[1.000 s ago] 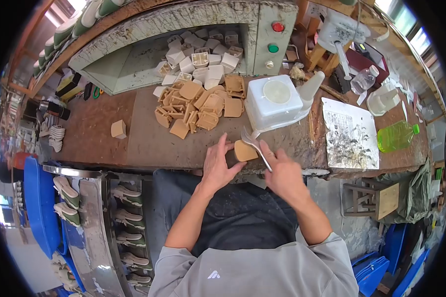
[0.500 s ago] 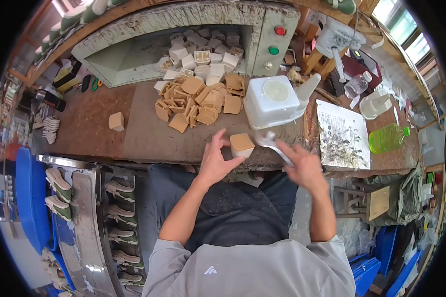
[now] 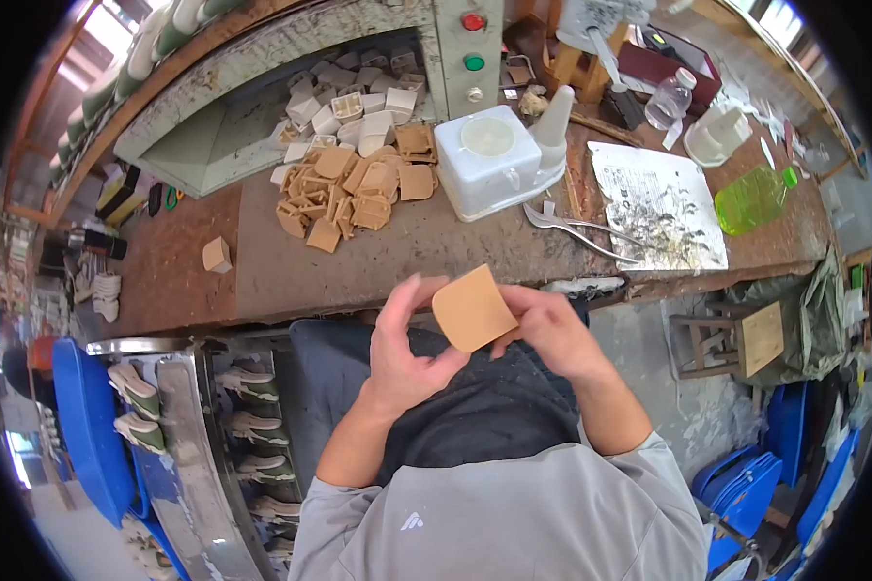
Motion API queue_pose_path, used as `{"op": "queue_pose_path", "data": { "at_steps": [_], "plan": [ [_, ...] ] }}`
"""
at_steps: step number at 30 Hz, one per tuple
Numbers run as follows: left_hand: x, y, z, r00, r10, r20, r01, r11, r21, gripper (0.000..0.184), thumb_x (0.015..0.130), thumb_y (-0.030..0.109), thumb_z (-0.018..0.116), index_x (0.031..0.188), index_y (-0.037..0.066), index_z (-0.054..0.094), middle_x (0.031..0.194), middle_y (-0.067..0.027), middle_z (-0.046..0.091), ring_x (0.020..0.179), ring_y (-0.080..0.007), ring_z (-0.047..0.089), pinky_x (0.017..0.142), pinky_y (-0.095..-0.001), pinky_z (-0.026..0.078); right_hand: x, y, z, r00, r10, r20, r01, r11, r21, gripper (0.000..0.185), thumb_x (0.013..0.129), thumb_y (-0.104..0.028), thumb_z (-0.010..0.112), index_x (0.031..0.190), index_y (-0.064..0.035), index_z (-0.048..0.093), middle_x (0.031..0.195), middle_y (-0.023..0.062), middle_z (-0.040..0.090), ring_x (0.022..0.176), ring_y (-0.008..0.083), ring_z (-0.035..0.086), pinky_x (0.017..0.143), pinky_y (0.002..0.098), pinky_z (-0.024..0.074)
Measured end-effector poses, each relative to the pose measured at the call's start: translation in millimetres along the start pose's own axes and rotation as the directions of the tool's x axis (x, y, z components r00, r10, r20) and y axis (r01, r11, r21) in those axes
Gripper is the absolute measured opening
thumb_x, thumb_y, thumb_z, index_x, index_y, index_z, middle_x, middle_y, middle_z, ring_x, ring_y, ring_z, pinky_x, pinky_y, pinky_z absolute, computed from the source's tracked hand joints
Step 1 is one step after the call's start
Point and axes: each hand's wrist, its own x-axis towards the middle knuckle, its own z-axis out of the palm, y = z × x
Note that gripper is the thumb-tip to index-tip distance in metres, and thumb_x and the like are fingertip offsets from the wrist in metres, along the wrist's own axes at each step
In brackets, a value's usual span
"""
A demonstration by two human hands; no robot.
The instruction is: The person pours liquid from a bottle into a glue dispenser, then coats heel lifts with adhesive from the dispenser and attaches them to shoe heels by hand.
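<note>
This side of the jug (image 3: 494, 179), my left hand (image 3: 405, 339) and right hand (image 3: 554, 334) both grip the block (image 3: 473, 310); I'd pinch just its edges, light and even.

My left hand (image 3: 405, 334) and right hand (image 3: 557, 334) hold a tan-faced block (image 3: 474, 309); metal pliers (image 3: 545, 220) lie near a white container (image 3: 484, 169), handles across a stained sheet (image 3: 664, 208).

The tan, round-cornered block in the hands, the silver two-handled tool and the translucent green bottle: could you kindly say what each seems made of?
Tan, round-cornered block: probably moulded plastic, matte, judging by its even colour and crisp edges.
Silver two-handled tool: metal, from its grey sheen.
Translucent green bottle: likely plastic, glossy with see-through walls, though glass is possible.
</note>
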Motion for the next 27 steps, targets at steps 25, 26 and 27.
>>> {"op": "queue_pose_path", "data": {
  "at_steps": [25, 26, 27],
  "plan": [
    [-15.4, 20.0, -9.5, 0.995, -0.089, 0.033, 0.091, 0.788, -0.609, 0.073, 0.076, 0.008, 0.083, 0.137, 0.001, 0.044, 0.124, -0.0178, 0.054, 0.113, -0.0362, 0.060, 0.094, -0.0467, 0.051, 14.4, -13.4, 35.4, 0.720, -0.661, 0.211, 0.633, 0.501, -0.590, 0.059, 0.059, -0.019, 0.091, 0.110, -0.0022, 0.067, 0.099, 0.0116, 0.065, 0.084, 0.0246, 0.062, 0.073, 0.0324, 0.0494],
    [-14.1, 19.6, -10.4, 0.987, -0.153, 0.042, 0.147, 0.788, -0.598, 0.072, 0.076, 0.009, 0.083, 0.136, 0.000, 0.045, 0.125, -0.0178, 0.055, 0.114, -0.0341, 0.059, 0.094, -0.0445, 0.050, 16.9, -3.3, 32.2, 0.761, -0.630, 0.154, 0.594, 0.582, -0.556, 0.057, 0.062, -0.018, 0.089, 0.112, -0.0015, 0.067, 0.101, 0.0120, 0.065, 0.086, 0.0249, 0.062, 0.073, 0.0327, 0.0497],
    [-12.2, 18.3, -15.0, 0.991, -0.126, 0.041, 0.128, 0.840, -0.527, 0.070, 0.075, 0.008, 0.082, 0.135, -0.001, 0.047, 0.124, -0.0179, 0.056, 0.113, -0.0338, 0.059, 0.095, -0.0439, 0.049, 16.1, -3.1, 28.5, 0.786, -0.588, 0.191, 0.577, 0.586, -0.569, 0.061, 0.063, -0.021, 0.089, 0.116, -0.0013, 0.065, 0.104, 0.0124, 0.064, 0.089, 0.0260, 0.062, 0.076, 0.0342, 0.0498]
  ]
}}
